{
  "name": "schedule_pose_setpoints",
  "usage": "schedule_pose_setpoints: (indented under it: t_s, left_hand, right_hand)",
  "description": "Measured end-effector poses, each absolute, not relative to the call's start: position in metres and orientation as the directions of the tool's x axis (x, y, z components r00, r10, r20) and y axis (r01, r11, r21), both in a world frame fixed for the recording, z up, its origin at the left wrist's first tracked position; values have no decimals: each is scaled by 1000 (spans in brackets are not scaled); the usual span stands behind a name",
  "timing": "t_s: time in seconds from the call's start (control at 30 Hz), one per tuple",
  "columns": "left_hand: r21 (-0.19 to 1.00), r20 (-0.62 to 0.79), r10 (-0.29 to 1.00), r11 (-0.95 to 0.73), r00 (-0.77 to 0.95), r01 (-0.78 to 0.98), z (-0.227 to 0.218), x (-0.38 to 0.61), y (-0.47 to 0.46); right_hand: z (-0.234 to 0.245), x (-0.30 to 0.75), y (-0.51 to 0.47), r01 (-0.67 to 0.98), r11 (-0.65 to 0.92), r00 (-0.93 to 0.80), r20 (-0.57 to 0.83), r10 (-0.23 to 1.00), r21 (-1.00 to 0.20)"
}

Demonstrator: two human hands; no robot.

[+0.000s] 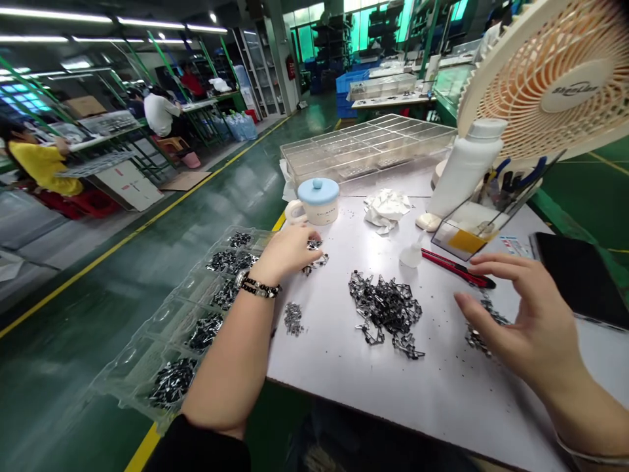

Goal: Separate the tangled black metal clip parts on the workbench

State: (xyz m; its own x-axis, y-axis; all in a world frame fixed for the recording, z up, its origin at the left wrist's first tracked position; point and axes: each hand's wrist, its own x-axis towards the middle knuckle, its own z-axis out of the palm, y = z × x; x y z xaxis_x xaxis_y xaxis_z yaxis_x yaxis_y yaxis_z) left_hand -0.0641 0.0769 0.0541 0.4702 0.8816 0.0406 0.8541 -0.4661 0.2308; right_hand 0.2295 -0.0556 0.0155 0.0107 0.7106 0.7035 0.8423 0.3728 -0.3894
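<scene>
My left hand [291, 250] is at the table's left side, its fingers curled over small black-and-silver metal parts [317, 262]. Its fingertips are partly hidden, but some parts show right at them. My right hand [533, 321] hovers with thumb and fingers apart, nothing between them. Below and behind it lies a small heap of similar metal parts [484, 328], partly covered by the hand. Between my hands sits a larger tangled pile of black-and-silver parts [388, 305]. A little group of tiny silver pieces [293, 319] rests near my left forearm.
At left, a clear compartment tray [140, 357] holds more parts. Around the white table [334, 367] top stand a lidded mug [319, 200], crumpled tissue [386, 210], white bottle [466, 170], pen holder [472, 229], red-black cutter [457, 267], phone [580, 275] and fan [545, 85].
</scene>
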Motion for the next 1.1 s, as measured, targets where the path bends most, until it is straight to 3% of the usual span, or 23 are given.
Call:
schedule_pose_setpoints:
  t_s: [0.17,0.47,0.7,0.87,1.0,1.1]
  left_hand:
    - [140,-148,822,-533,550,835,37,-88,71]
    - [166,-85,763,-624,641,764,20,-90,68]
    - [263,112,764,-640,636,722,10,-92,71]
    - [328,340,730,-683,593,653,24,-89,64]
    - [345,547,603,-794,580,500,42,-61,36]
    - [301,643,441,-897,626,323,44,-27,7]
  right_hand:
    - [12,229,-53,873,331,-22,648,762,-359]
    - [8,234,-51,893,281,-25,585,811,-351]
    - [9,233,-51,872,300,-29,572,820,-386]
    - [13,233,-52,838,319,-14,567,824,-443]
    - [16,229,-58,751,389,-70,522,850,-533]
    - [17,221,-66,585,442,-191,414,890,-680]
